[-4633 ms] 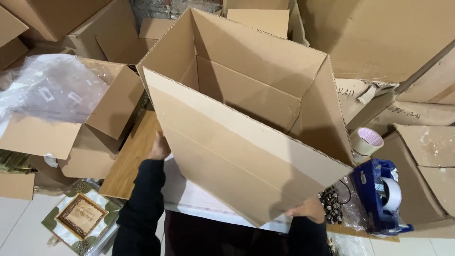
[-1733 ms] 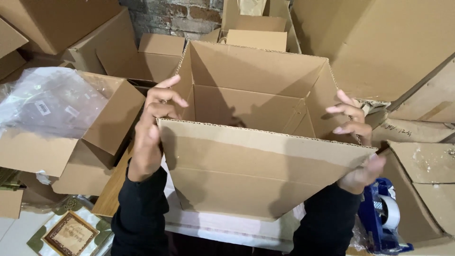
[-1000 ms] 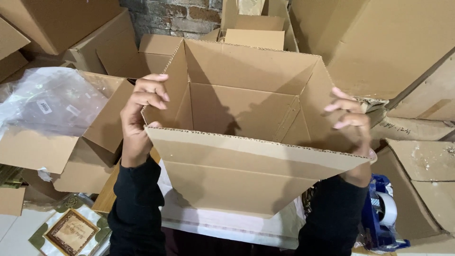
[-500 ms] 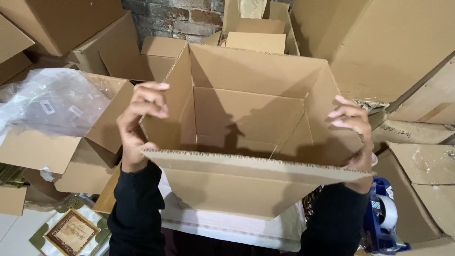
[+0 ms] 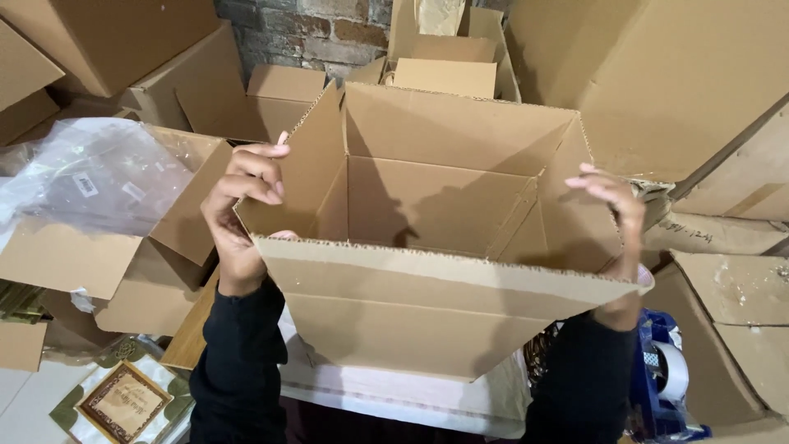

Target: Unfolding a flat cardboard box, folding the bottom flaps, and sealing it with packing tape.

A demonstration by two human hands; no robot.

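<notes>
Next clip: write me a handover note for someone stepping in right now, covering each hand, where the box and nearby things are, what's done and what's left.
Left hand: gripping the left side flap of the open cardboard box, fingers curled over its edge.
Right hand: on the right side flap, fingers over the top edge.
Box: held up in front of the body, opening facing the camera, all four flaps spread; inside looks empty.
Nearby: blue tape dispenser at lower right, clear plastic bag in another open box at left, framed picture at lower left.
Done: box opened into shape.
Left: no tape visible on it; nothing packed inside.
</notes>
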